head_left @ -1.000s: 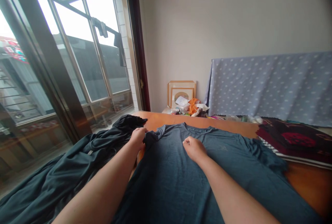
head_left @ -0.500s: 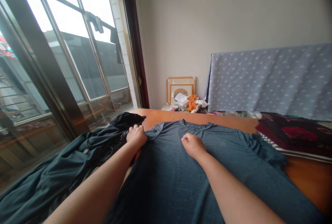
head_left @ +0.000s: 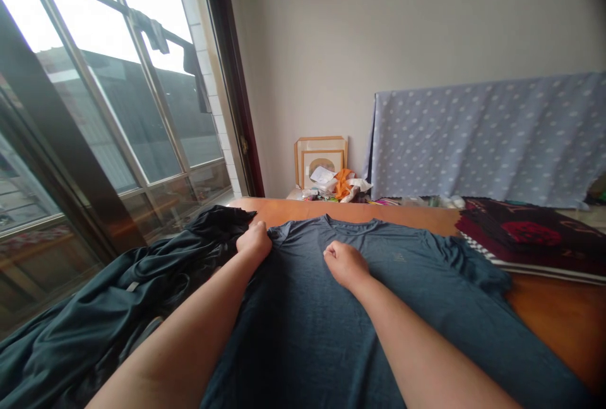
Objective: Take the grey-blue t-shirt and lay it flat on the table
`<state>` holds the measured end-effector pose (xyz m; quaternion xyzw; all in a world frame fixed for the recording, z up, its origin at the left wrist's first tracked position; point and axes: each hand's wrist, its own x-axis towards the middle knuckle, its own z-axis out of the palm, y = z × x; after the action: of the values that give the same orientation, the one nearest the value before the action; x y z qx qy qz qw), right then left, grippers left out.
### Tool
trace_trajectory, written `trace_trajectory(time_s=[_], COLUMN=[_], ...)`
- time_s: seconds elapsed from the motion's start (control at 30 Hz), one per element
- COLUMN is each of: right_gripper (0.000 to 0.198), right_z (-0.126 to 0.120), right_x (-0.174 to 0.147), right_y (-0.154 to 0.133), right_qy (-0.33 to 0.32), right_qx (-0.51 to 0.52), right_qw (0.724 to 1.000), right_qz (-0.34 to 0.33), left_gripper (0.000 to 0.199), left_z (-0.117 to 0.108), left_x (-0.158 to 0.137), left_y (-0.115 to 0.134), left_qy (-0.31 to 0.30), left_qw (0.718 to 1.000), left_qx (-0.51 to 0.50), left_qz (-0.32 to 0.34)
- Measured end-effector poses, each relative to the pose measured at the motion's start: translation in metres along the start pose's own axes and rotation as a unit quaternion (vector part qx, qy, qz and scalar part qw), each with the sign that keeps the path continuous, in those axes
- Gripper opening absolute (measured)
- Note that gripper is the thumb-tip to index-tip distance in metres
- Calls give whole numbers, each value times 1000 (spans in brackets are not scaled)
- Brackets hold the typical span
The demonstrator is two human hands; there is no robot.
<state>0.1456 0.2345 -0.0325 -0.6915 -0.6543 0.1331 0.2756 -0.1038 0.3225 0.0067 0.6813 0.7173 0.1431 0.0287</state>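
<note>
Both hands pinch the teal T-shirt [head_left: 379,308], left hand [head_left: 254,240] at the table's left edge, right hand [head_left: 344,262] fisted below the collar; uneven tugging could bunch it.

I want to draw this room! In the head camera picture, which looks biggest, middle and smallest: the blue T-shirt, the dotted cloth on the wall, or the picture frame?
1. Blue T-shirt, though it lies nearest the camera, which enlarges it.
2. Dotted cloth.
3. Picture frame, clearly smallest.
</note>
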Motion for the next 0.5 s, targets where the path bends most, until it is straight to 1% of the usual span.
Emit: trace_trajectory(time_s=[0.07, 0.13, 0.17, 0.2, 0.23, 0.3, 0.37, 0.5], right_gripper=[21, 22, 22, 22, 22, 22, 22, 23], right_z=[0, -1, -1, -2, -2, -2, -2, -1], right_x=[-1, -1, -1, -2, -2, -1, -1, -1], right_y=[-1, -1, -2, -2, -2, -2, -2, -2], right_qy=[0, -2, -3, -5, -5, -3, 0, -2], right_qx=[-3, -6, -8, -9, -9, -10, -9, -7], right_qw=[1000, 1000, 1000, 1000, 1000, 1000, 1000, 1000], right_qz=[1, 5, 6, 7, 6, 4, 2, 3], left_gripper=[25, 23, 23, 24, 25, 29, 30, 33], left_z=[-2, -3, -4, -5, -5, -7, -8, -2], left_x=[-11, -20, -22, -23, -21, -15, -8, 0], left_y=[8, 15, 18, 19, 19, 15, 8, -3], left_qy=[7, -3, -6, 0, 12, 46, 62, 31], left_qw=[998, 993, 989, 986, 983, 979, 978, 982], left_qx=[-7, -26, -49, -81, -117, -176, -192, -188], left_qz=[55, 116, 139, 148, 142, 96, 45, 9])
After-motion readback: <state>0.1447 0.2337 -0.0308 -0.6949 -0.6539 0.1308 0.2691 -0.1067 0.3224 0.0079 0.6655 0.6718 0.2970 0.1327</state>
